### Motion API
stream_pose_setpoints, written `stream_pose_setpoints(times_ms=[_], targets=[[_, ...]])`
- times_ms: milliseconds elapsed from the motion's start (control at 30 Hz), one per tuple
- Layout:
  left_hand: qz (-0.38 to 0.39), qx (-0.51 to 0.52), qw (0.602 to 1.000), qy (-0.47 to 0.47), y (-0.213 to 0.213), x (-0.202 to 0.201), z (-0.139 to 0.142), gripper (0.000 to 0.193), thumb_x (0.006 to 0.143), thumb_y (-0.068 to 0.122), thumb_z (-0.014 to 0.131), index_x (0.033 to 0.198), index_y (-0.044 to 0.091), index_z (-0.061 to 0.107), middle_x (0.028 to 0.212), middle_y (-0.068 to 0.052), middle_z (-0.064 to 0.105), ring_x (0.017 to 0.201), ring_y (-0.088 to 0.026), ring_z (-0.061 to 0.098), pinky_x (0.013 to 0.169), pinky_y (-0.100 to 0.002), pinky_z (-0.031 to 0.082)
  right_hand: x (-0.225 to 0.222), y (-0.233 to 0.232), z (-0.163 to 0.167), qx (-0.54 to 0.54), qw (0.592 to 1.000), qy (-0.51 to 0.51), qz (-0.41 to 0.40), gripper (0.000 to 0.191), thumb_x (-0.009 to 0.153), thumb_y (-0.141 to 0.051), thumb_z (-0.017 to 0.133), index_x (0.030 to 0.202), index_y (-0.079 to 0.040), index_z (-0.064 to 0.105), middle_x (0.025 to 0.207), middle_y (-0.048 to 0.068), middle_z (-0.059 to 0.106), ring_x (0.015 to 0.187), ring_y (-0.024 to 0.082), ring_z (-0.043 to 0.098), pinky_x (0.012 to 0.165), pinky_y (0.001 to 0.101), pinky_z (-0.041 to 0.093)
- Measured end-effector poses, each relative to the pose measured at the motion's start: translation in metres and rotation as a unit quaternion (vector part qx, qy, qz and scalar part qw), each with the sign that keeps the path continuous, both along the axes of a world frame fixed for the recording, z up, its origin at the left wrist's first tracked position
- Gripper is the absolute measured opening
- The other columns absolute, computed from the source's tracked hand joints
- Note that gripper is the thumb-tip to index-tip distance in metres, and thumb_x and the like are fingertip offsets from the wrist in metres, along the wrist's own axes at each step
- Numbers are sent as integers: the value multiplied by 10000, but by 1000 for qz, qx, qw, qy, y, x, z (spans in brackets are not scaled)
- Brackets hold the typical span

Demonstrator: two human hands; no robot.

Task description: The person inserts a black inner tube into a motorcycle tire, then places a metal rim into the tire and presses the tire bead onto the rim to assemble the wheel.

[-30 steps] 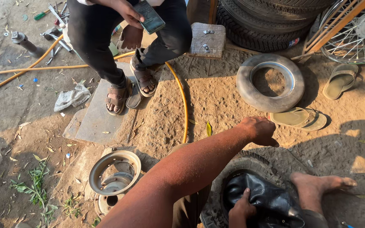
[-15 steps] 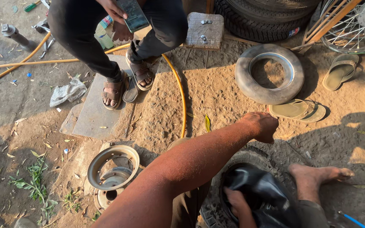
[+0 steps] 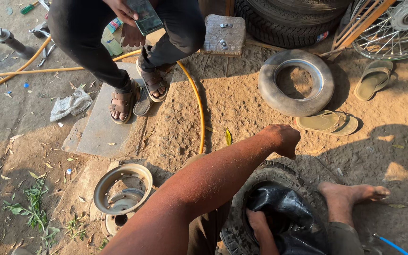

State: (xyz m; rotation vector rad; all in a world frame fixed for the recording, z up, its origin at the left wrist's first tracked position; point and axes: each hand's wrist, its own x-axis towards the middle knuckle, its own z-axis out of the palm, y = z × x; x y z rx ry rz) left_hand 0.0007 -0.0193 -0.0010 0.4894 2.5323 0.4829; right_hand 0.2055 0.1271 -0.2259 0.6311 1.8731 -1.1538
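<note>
While a metal wheel rim (image 3: 121, 191) is lying on the sandy ground at the left, the right hand (image 3: 259, 222) is pushing down inside the black inner tube (image 3: 286, 217), fingers buried, so I cannot tell its grip. The tube is sitting folded in the one tyre (image 3: 260, 175) under the person. The left hand (image 3: 284, 139) is hovering as a loose fist just above the tyre's far edge, holding nothing visible. Farther right one small tyre (image 3: 296, 81) and three sandals are lying.

Open-air tyre repair yard; dirt ground, stacked tyres (image 3: 289, 21), spoked wheel (image 3: 395, 26), steel rims (image 3: 121, 193).
</note>
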Motion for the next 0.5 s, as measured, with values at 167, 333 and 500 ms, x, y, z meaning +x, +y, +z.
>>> stream_pose_setpoints(times_ms=[167, 333, 500], targets=[[14, 10, 1000, -4, -4, 1, -2, 434, 839, 429, 782, 1149, 129, 730, 1173, -51, 745, 1116, -232, 702, 968, -426, 570, 2, -3, 2, 32, 999, 22, -2, 528, 924, -313, 712, 1305, 53, 696, 1277, 145, 754, 1147, 288, 692, 1004, 378, 496], [9, 9, 1000, -10, -5, -2, -3, 456, 838, 442, 787, 1162, 127, 724, 1179, -52, 744, 1114, -234, 705, 976, -418, 568, 0, -3, 4, 20, 1000, 22, -2, 531, 930, -313, 725, 1294, 73, 698, 1269, 158, 757, 1147, 282, 691, 1000, 375, 495], [-14, -1, 1000, -24, 0, -4, -15, 444, 851, 441, 766, 1172, 135, 761, 1218, -51, 754, 1138, -229, 702, 995, -416, 561, 0, -7, 9, 33, 999, 8, 3, 495, 948, -294, 710, 1286, 67, 698, 1250, 155, 751, 1141, 280, 686, 1003, 378, 487]])
